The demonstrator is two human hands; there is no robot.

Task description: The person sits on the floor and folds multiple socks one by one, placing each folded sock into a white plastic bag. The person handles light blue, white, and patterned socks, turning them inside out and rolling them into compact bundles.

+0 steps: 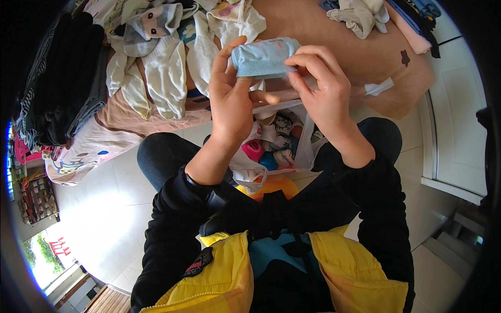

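Above the near edge of the bed, both hands hold a small folded light blue garment (265, 57) with a faint pink print. Its exact kind cannot be made out. My left hand (232, 91) grips its left end, thumb below and fingers behind. At its right end, my right hand (321, 75) pinches the edge between thumb and fingertips. Below the hands, an open white plastic bag (308, 135) stands between my knees with several small rolled cloth bundles (282, 141) in it, pink, blue and patterned. White socks (166, 78) lie on the bed left of my left hand.
The bed (292, 21) has a brown cover. A tall stack of dark folded clothes (65, 78) stands at its left, beige clothes (360, 15) and jeans (417, 10) at the far right. A white tissue (379, 87) lies near the right edge. A white cabinet door (459, 120) stands at right.
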